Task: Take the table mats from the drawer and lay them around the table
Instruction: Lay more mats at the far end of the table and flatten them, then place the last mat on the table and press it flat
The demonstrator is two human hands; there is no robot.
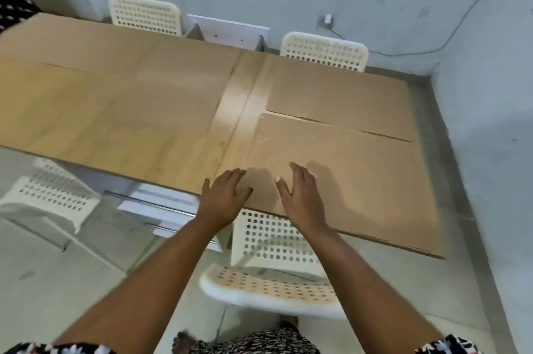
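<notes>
While both palms rest flat | left hand (223, 195), right hand (300, 195) grip nothing (fingers spread) | slide near mat (346, 174) square to table (236, 99) edge.

near mat (346, 177) | tan, flat | far mat (337, 99) just beyond

Wooden table (230, 99) carries tan table mats. Near-right mat (360, 180) lies flat at the table's near edge; far-right mat (337, 99) sits just beyond it, edges nearly touching. Left hand (225, 195) and right hand (300, 195), fingers spread, empty, are over the near-right mat's near-left corner. White perforated chair (274, 267) stands below that edge.
</notes>
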